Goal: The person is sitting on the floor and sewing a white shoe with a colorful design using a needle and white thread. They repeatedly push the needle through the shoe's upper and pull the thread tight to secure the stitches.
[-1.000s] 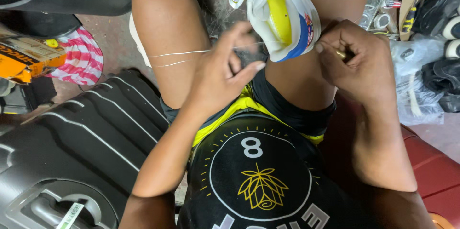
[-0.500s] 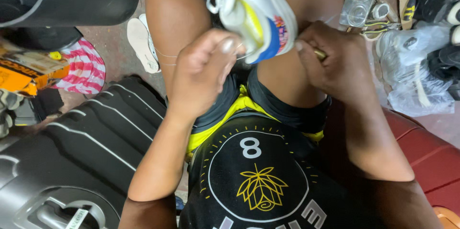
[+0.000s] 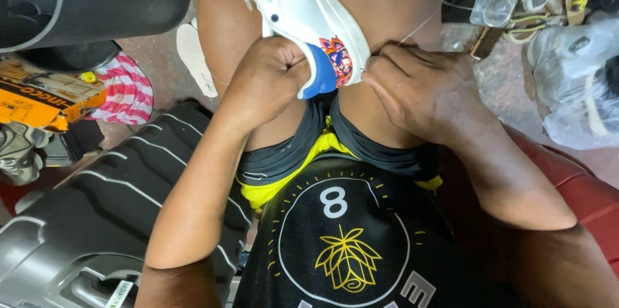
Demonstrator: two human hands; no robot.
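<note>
Left hand (image 3: 267, 79) balled into fist, knuckles up, wrist bent, forearm running down toward lower left. Right hand (image 3: 419, 86) knuckles up, fingers (image 3: 380, 63) curled and pinched tight together at tips, forearm angling off lower right. Both hands close together over bare thighs, between knees.

Cluttered shoe-repair workshop, shoe (image 3: 303, 18), thread (image 3: 419, 26)
</note>
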